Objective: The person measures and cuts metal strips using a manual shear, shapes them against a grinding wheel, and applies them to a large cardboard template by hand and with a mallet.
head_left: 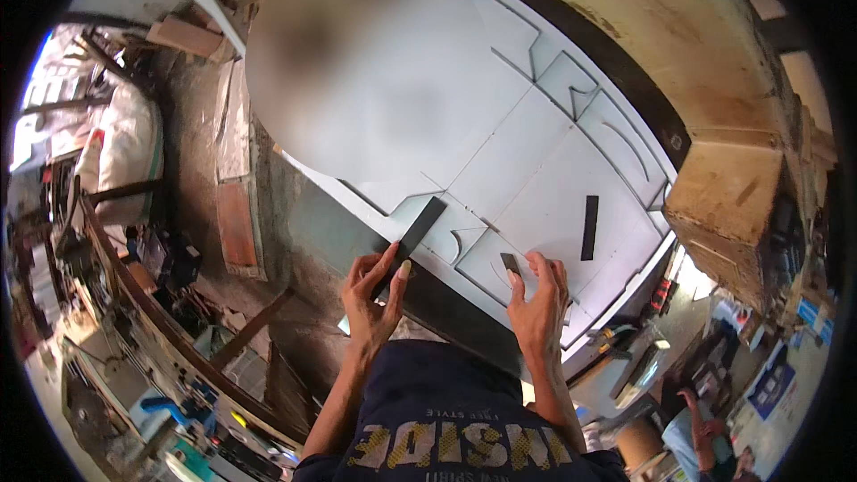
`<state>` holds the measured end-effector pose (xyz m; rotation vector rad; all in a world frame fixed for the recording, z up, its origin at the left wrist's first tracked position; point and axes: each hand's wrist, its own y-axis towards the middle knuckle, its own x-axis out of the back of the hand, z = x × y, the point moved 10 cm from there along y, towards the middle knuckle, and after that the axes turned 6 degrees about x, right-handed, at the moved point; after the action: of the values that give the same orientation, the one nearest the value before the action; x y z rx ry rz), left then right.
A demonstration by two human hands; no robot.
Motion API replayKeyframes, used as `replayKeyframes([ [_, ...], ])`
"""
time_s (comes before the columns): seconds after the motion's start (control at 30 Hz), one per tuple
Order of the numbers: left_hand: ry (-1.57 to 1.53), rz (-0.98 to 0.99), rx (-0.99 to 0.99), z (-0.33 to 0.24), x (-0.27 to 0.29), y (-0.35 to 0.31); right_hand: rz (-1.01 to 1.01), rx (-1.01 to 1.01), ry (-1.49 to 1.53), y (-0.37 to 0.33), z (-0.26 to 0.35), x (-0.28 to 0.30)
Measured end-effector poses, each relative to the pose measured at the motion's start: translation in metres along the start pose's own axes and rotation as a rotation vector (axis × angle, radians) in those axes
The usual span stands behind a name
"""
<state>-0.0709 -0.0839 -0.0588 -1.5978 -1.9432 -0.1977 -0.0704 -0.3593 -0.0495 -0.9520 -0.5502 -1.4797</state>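
Observation:
In my left hand [369, 297] is a long flat black strip [420, 225], pinched between thumb and fingers and slanting up over the near edge of a white board [536, 192]. My right hand [538, 295], to the right above the board, pinches a small dark rectangular piece [510, 263] between thumb and fingers; its exact kind cannot be made out. Another short black strip [590, 228] lies loose on the board, beyond my right hand. Thin dark lines and curves form a pattern along the board's long sides. A large blurred patch hides the board's far left part.
A brown box-like block [725, 205] stands by the board's right end. Tools and clutter lie at the lower right, where another person [705, 437] is partly visible. To the left are a wooden rail [170, 339], a white sack [129, 147] and shelves of odds and ends.

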Motion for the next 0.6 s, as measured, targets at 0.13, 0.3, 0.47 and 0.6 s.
replayKeyframes([
  [0.13, -0.088, -0.092, 0.105, 0.033, -0.012, -0.015, 0.108, 0.062, -0.008, 0.0, 0.0, -0.006],
  [0.3, -0.319, -0.157, 0.206, 0.044, -0.017, -0.008, 0.221, 0.107, 0.085, 0.002, -0.006, -0.014],
  [0.47, -0.18, -0.132, 0.271, 0.046, -0.017, 0.006, 0.308, 0.082, 0.183, 0.004, -0.011, -0.019],
  [0.6, -0.161, -0.128, 0.274, 0.046, -0.013, 0.008, 0.341, 0.138, 0.151, 0.008, -0.007, -0.018],
])
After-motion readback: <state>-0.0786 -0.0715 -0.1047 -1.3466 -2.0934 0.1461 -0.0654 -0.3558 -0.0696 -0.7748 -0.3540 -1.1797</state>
